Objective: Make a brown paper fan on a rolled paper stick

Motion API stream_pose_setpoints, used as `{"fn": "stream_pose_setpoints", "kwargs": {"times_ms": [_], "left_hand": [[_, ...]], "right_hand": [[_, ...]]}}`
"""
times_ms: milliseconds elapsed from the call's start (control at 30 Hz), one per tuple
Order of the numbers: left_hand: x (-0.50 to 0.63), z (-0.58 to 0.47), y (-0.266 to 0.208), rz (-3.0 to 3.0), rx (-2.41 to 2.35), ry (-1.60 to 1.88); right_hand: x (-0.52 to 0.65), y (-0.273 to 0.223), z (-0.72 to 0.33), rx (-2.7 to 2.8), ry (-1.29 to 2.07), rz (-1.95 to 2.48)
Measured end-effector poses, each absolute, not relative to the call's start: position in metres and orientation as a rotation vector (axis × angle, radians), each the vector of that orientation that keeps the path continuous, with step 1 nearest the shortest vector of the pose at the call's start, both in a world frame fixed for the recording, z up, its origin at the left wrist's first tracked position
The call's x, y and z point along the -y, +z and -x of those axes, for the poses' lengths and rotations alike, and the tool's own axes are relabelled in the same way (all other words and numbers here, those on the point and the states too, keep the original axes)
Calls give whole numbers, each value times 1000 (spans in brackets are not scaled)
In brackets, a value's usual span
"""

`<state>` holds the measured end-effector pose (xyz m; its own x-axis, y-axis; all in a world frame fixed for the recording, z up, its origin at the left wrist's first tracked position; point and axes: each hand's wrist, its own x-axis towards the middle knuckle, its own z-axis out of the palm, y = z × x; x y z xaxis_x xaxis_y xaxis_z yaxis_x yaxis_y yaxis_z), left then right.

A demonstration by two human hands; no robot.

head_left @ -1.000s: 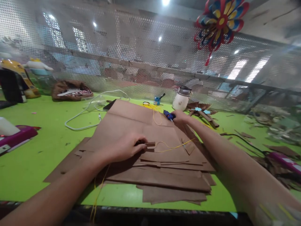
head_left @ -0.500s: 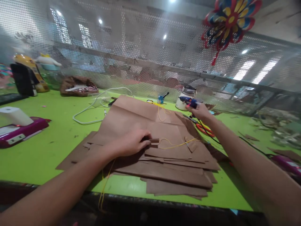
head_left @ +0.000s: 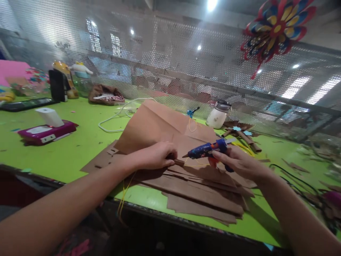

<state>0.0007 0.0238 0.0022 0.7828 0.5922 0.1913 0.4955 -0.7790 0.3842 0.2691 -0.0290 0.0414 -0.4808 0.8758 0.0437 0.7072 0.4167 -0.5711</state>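
- Pinches a small brown piece (head_left: 179,162) in left hand (head_left: 159,155), one end hidden, over brown sheets (head_left: 197,195) near front edge of green tabletop (head_left: 87,119).
- Grips blue glue gun (head_left: 204,150) in right hand (head_left: 238,161), handle partly covered, tip near the piece, contact unclear.

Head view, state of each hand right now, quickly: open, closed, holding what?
Left hand: closed, pinching a small brown piece.
Right hand: closed, holding a blue glue gun.

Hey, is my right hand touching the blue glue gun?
Touching: the head view shows your right hand gripping the blue glue gun, thumb laid against its side.
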Motion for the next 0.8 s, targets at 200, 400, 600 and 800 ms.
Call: {"fn": "stream_pose_setpoints", "kwargs": {"times_ms": [200, 400, 600, 800], "left_hand": [[-26, 0, 0, -2622, -880, 365], [-25, -2, 3, -2611, -858, 348], [-25, -1, 3, -2630, -854, 357], [-25, 1, -1, -2599, -899, 359]], "right_hand": [[25, 29, -272, 2351, 692, 1497], [27, 26, -264, 2323, 625, 1488], [25, 24, -267, 2302, 622, 1517], [26, 27, -273, 2340, 594, 1515]]}}
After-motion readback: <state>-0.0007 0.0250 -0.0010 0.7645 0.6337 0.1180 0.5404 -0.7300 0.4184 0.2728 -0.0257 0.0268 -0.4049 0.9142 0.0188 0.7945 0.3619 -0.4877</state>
